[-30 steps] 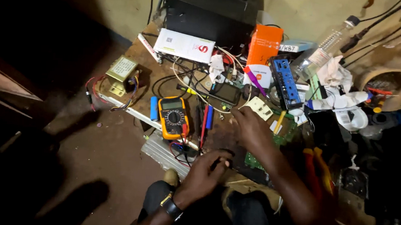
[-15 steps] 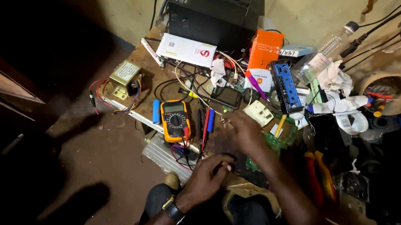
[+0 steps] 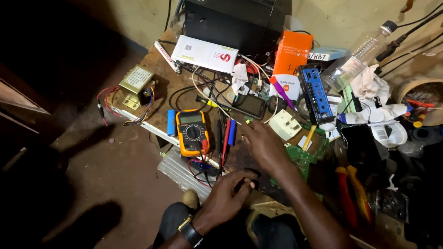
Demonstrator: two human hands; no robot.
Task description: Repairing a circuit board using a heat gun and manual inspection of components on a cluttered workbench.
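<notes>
Left hand (image 3: 230, 191) grip pinches a small dark part (image 3: 239, 184); right hand (image 3: 262, 145) lies spread flat.

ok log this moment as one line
left hand: pinching small dark part, table edge | right hand: flat on table, beside green board | multimeter: untouched

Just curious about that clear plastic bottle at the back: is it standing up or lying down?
Tipped: the clear plastic bottle lies slanted, its dark cap pointing toward the wall.

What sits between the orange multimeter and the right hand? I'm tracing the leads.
In the head view, a red probe and a blue cylinder lie between the multimeter and the right hand.
</notes>
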